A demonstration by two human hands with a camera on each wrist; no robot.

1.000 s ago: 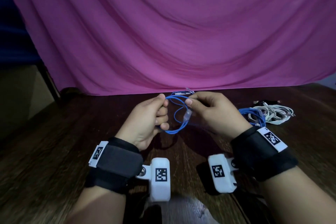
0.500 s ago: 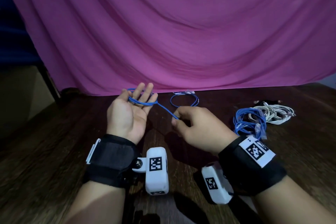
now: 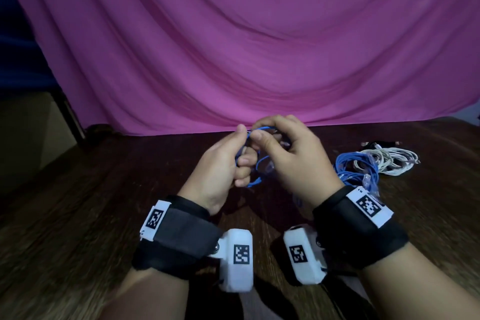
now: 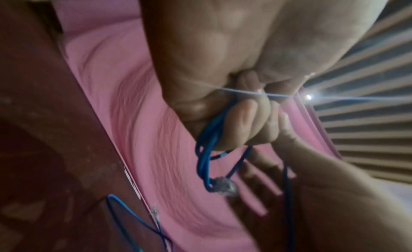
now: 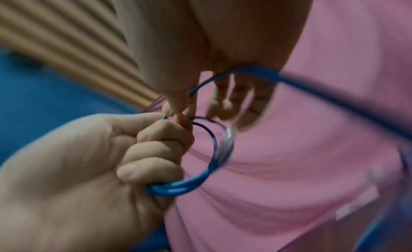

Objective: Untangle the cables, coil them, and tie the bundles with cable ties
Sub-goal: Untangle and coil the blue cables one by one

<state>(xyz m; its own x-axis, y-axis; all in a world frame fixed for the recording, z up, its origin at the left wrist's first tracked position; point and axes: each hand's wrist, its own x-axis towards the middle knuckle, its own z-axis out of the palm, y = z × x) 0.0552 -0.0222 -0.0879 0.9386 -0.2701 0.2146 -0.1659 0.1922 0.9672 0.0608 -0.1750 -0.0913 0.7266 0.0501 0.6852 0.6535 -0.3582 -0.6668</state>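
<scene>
**Both hands holding a small blue coil above the table**

From the head view, the left hand (image 3: 220,163) is curling its fingers around a coil of blue cable (image 3: 255,180), with the loops sticking out to the right of its fist. The right hand (image 3: 293,161) is meeting it from the other side, thumb and forefinger pinching the same cable at the top of the coil, just beside the left thumb. The two hands are hovering over the dark wooden table (image 3: 78,228), in front of a hanging pink cloth (image 3: 246,47). Off to the right, a second blue cable bundle (image 3: 357,171) is lying on the table, touching a white cable bundle (image 3: 389,161); something dark is lying just behind them, too dim to identify.

From the left wrist view, the left hand (image 4: 223,62) is clenching around several strands of the blue cable (image 4: 205,150), which are hanging down from the fist. A clear plastic connector (image 4: 225,186) is dangling at the bottom of the loop. The right hand's fingers (image 4: 287,141) are reaching in beside it — the picture is blurred. Lower left, another stretch of blue cable is trailing across the table edge.

From the right wrist view, the left hand (image 5: 89,158) is gripping the coil (image 5: 196,180), which is arching out as a round loop. The right hand (image 5: 178,53) is pinching the cable at the top of that loop, touching the left hand's fingertips, while one blurred strand is running away to the right.
</scene>
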